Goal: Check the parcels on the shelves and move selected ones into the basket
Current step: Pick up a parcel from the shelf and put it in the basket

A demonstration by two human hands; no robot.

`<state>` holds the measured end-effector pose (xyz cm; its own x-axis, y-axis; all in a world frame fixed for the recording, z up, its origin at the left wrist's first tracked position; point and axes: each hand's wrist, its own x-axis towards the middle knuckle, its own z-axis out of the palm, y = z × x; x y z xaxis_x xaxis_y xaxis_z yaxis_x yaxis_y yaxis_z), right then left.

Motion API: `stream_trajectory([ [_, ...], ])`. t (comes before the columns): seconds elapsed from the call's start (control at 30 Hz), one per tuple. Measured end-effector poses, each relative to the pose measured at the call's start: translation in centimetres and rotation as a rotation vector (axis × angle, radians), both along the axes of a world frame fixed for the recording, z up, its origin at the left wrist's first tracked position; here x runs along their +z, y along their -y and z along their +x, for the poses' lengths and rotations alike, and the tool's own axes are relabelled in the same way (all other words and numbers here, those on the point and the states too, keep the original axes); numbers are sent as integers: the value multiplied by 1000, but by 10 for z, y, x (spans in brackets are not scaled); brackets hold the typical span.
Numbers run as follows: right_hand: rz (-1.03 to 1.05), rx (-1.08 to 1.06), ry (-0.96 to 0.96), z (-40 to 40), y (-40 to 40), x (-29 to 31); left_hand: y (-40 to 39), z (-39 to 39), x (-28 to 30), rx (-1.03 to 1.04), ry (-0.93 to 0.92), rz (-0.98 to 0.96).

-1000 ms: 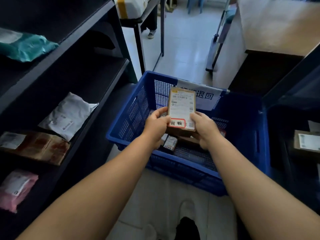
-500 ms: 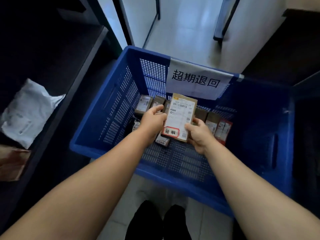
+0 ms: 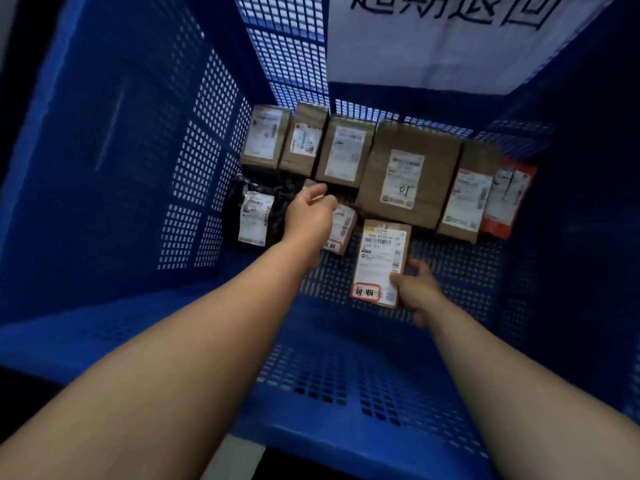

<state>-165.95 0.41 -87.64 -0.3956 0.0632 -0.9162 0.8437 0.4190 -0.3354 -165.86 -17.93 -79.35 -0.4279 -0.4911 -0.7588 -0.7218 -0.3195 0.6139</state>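
A: Nearest first. Right hand [image 3: 415,289]?

B: Fingers curled round the lower right corner of the labelled cardboard parcel [image 3: 381,263], thumb on its face. Left hand [image 3: 310,216] holds nothing I can make out; fingers loosely curled, hovering beyond and left of the parcel, over a small box [image 3: 341,230].

A: Where does the parcel sit?

B: Low inside the blue basket [image 3: 138,168], at or just above the mesh floor; contact not certain. It runs up and away from the right fingertips, long axis near-to-far, label up, red-stamped end toward the person.

A: Which hand is closer?

B: Right, by touch. Left is apart.

A: Beyond the fingers?

B: Far end points at a large brown parcel [image 3: 405,174], just short of it. A row of kraft parcels [image 3: 301,142] lines the far wall, black bag [image 3: 254,216] left, white sign [image 3: 433,50] above.

A: Next?

B: Likely just letting go; it lies parallel to the row.
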Motion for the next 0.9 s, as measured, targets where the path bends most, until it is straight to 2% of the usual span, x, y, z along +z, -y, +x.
stream_trajectory([
  [0.27,66,6,-1,7,10,-108,-1,0,-95,-67,4,15],
  [0.6,106,25,-47,-12,36,-185,11,0,-137,-146,-15,38],
  [0.73,101,73,-43,-23,41,-184,16,-6,-128,-143,-22,21],
  [0.9,71,61,-32,-37,44,-117,12,-9,-88,-101,-26,0],
])
